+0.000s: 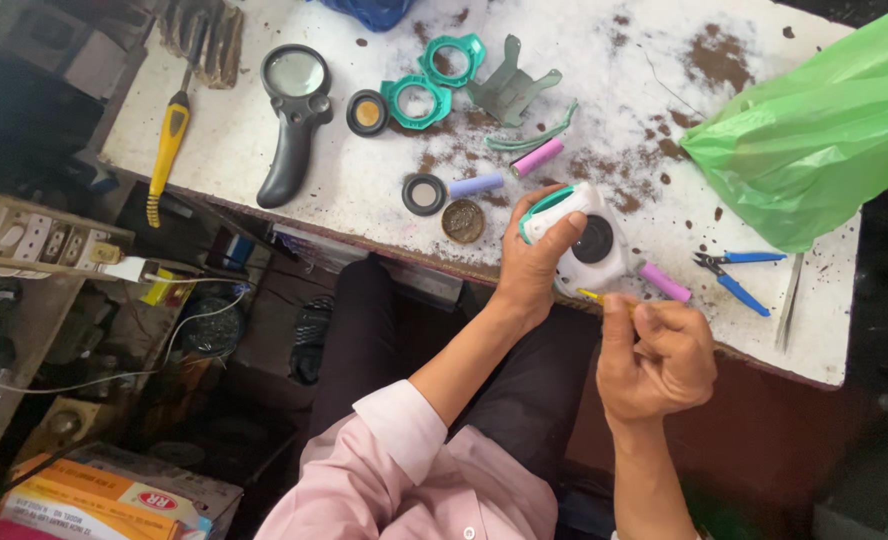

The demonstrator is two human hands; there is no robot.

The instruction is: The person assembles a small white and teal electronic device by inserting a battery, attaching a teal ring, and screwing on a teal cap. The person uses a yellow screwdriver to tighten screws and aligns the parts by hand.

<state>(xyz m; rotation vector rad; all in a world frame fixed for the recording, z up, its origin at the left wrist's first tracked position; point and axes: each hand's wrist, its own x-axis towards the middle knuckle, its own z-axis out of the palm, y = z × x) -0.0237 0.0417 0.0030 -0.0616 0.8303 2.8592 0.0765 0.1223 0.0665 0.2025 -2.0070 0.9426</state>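
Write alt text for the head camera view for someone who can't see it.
A seated person's left hand holds a white and teal gadget at the edge of a worn white table, while the right hand brings a thin yellow tool to it. Teal rings, a magnifying glass and blue pliers lie nearby.

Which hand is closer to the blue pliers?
The right hand. It sits just below and left of the blue pliers, holding a thin yellow tool. The left hand is farther left, gripping the white device.
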